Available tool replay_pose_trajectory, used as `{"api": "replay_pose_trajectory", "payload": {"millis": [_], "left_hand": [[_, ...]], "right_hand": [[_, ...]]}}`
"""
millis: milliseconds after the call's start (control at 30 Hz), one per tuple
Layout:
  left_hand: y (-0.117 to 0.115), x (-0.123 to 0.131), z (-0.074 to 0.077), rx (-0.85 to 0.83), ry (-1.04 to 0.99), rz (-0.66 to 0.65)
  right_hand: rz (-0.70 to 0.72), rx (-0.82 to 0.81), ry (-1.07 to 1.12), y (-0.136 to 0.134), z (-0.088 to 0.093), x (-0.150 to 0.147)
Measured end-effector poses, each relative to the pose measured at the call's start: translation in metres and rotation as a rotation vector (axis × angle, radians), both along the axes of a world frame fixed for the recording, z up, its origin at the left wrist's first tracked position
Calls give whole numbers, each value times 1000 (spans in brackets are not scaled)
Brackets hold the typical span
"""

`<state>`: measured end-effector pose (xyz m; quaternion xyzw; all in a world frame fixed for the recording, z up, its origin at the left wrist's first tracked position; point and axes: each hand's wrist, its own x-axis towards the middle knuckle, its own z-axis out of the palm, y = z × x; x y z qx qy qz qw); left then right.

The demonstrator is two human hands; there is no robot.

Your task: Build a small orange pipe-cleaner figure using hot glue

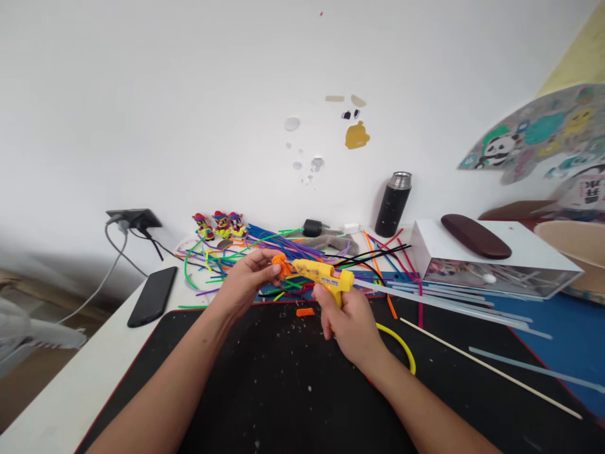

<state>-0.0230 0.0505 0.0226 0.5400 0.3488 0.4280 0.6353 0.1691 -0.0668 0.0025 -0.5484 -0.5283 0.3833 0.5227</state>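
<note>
My left hand (253, 277) pinches a small orange pipe-cleaner piece (282, 267) between thumb and fingers. A yellow hot glue gun (314, 271) is in my right hand (352, 325), fingers wrapped round its handle. Its nozzle points left, right at the orange piece; whether they touch I cannot tell. A long clear glue stick (439, 304) sticks out of the gun's back end. Below the nozzle, a short orange strip (305, 312) lies on the black mat (265, 384). The gun's yellow cord (410, 353) curves out beside my right wrist.
Many coloured pipe cleaners (265, 236) lie along the wall. Several small figures (221, 224) stand at the back left, a black phone (154, 296) nearer. To the right are a thermos (394, 203), a white box (534, 252) with a brown case (475, 236), and a wooden stick (491, 367).
</note>
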Motion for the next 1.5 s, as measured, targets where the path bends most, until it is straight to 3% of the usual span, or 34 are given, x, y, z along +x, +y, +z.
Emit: {"api": "replay_pose_trajectory", "payload": {"millis": [733,1500], "left_hand": [[1,-1,-2,66,40,-13],[0,0,-3,71,50,-13]], "right_hand": [[-22,20,-144,-1,1,2],[-61,48,-150,1,3,4]]}}
